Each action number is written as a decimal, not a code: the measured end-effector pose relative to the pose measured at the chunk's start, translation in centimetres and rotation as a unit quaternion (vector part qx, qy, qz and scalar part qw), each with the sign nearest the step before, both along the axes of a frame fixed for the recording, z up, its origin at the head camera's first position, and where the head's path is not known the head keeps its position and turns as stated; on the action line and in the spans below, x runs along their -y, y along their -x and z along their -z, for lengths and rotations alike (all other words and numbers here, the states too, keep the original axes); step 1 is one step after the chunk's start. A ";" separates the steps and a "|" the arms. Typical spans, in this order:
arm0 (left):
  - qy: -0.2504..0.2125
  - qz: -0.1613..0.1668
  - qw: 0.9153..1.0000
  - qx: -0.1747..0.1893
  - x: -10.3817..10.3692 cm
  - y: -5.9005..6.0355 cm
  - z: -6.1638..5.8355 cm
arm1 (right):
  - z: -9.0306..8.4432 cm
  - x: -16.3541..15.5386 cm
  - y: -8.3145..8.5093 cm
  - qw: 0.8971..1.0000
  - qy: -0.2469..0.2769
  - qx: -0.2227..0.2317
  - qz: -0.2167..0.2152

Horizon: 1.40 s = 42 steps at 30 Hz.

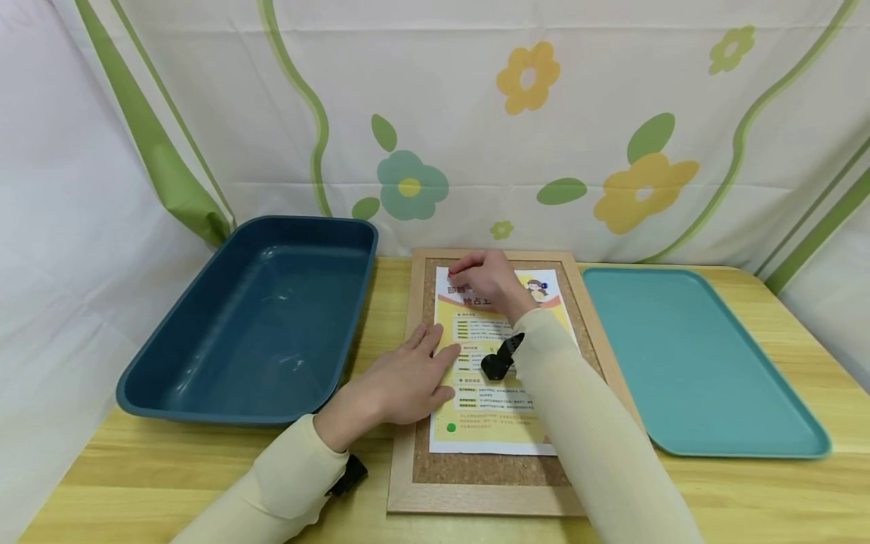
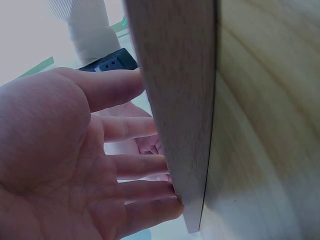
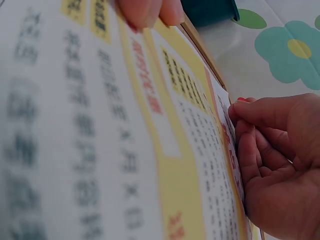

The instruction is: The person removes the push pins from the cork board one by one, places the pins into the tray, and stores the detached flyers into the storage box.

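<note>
A printed yellow-and-white poster (image 1: pixel 489 423) lies on a wood-framed cork board (image 1: pixel 489 472). My right hand (image 1: pixel 491 281) is at the poster's upper left corner, its thumb and fingers pinching a red push pin (image 3: pixel 241 99), mostly covered by the fingertips. A blue push pin (image 1: pixel 544 285) sits in the upper right corner, and a green push pin (image 1: pixel 451 428) near the lower left. With fingers spread, my left hand (image 1: pixel 408 378) rests across the poster's left edge and the frame. In the left wrist view its straight fingers reach over the frame's side (image 2: pixel 175 100).
To the left stands a deep dark blue tub (image 1: pixel 238 363). A flat teal tray (image 1: pixel 707 363) lies right of the board. Behind the wooden table (image 1: pixel 122 468) hangs a white curtain (image 1: pixel 462 91) printed with flowers.
</note>
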<state>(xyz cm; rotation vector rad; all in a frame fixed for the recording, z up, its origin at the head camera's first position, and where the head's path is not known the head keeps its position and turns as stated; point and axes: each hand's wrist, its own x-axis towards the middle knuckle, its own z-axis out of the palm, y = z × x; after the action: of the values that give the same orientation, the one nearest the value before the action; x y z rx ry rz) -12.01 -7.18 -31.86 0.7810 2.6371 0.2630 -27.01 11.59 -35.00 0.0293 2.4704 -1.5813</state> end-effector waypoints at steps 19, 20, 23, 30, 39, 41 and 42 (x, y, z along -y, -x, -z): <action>0.003 0.005 1.000 -0.002 0.1 0.1 -0.1 | -0.3 0.3 0.2 1.000 -0.006 0.016 0.010; 0.003 0.005 1.000 -0.001 0.1 0.1 -0.1 | -0.4 0.3 0.3 1.000 -0.007 0.018 0.012; 0.001 0.005 1.000 0.002 0.0 0.2 0.0 | -0.5 0.3 0.3 1.000 -0.015 0.021 0.013; -0.003 0.007 1.000 0.003 -0.2 0.4 0.0 | -0.8 0.2 0.2 1.000 -0.022 0.019 0.005; 0.000 0.003 1.000 0.009 -0.1 0.5 0.0 | -1.1 0.2 0.2 0.999 -0.033 0.010 -0.011; -0.002 0.006 1.000 0.007 -0.1 0.5 0.0 | -1.1 0.0 0.2 0.999 -0.033 0.010 -0.013; -0.003 0.007 1.000 0.006 -0.1 0.5 0.1 | -1.1 -0.1 0.2 0.999 -0.032 0.009 -0.013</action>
<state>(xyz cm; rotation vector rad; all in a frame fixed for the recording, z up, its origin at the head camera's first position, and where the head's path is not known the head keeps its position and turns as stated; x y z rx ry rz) -12.51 -7.05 -31.95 0.7974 2.6188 0.2702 -27.19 11.67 -33.93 0.0210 2.4954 -1.4847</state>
